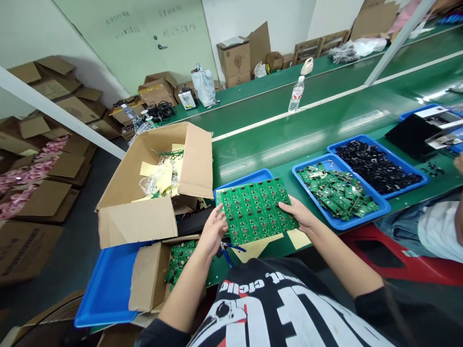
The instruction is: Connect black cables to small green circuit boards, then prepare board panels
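A green circuit board panel (253, 209), covered with rows of small parts, is held up in front of me by both hands. My left hand (214, 226) grips its left edge. Along the right edge, my right hand (296, 212) has its thumb on top and its other fingers out of sight below. Behind the panel a blue tray (249, 178) shows only in part. Blue-handled pliers (228, 254) lie under the panel near my left wrist, beside sheets of yellow paper (257, 246).
A blue tray (384, 206) of small circuit boards and another of black parts (376, 164) stand at right, near a seated person (434, 226). An open carton (137, 221) of scraps is at left, above a small box (148, 279) of boards. A water bottle (296, 94) stands farther back.
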Demonstrator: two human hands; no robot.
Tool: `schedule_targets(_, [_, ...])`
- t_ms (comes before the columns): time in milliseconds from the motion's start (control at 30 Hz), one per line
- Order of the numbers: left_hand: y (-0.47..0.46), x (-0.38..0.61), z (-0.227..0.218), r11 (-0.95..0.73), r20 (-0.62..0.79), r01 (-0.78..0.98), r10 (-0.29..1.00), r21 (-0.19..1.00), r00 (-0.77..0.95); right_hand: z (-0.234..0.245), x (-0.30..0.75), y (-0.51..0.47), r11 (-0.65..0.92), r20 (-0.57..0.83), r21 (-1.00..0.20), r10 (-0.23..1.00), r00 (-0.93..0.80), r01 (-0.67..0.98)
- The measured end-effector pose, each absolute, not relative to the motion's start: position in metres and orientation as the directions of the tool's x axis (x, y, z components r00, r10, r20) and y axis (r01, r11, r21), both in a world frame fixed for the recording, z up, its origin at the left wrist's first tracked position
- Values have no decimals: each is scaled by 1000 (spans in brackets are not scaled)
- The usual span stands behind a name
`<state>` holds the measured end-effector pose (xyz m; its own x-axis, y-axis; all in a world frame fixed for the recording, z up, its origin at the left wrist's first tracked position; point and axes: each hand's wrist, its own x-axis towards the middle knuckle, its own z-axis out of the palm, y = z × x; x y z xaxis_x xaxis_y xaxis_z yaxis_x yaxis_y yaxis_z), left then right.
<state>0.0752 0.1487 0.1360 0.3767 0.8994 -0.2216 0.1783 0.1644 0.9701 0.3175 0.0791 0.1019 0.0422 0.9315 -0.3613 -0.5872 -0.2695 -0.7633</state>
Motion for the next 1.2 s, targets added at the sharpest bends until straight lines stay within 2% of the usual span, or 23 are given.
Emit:
schedule_targets(67, [144, 82, 139, 400, -388, 53, 836, 915, 388, 103, 315, 77, -225, -331, -779, 940, 79, -586])
schedule_targets(133, [139, 90, 144, 562, -494, -73, 775, 824, 393, 106, 314, 77, -216, -318, -802, 944, 92, -557])
schedule_targets(233, [136, 98, 149, 594, -525, -57, 748, 802, 407, 108, 314, 78, -291, -371, -811, 926, 62, -508])
schedule_targets(333, [137, 99, 148, 544, -511, 56, 741, 837, 436, 109, 314, 78, -337, -395, -793, 919, 7, -508])
schedule_targets(433, [140, 97, 145, 426, -442, 143, 773, 893, 455, 108, 309, 79, -325, -383, -792, 924, 5, -517])
schedule_targets(533, [143, 98, 140, 232, -330, 260, 831, 937, 448, 104, 303, 80, -305, -411, -815, 903, 121, -492])
schedule_targets(667, [147, 105, 127, 43, -212, 396, 894, 917, 393, 97, 299, 80, -260, -410, -867, 857, 312, -426])
schedule_targets(967, [140, 133, 98, -42, -200, 563, 911, 826, 361, 63, 298, 76, -261, -295, -954, 756, 584, -144])
schedule_targets(1200, [121, 155, 90, -84, -259, 702, 893, 707, 368, 32, 310, 65, -287, -281, -951, 663, 694, -112])
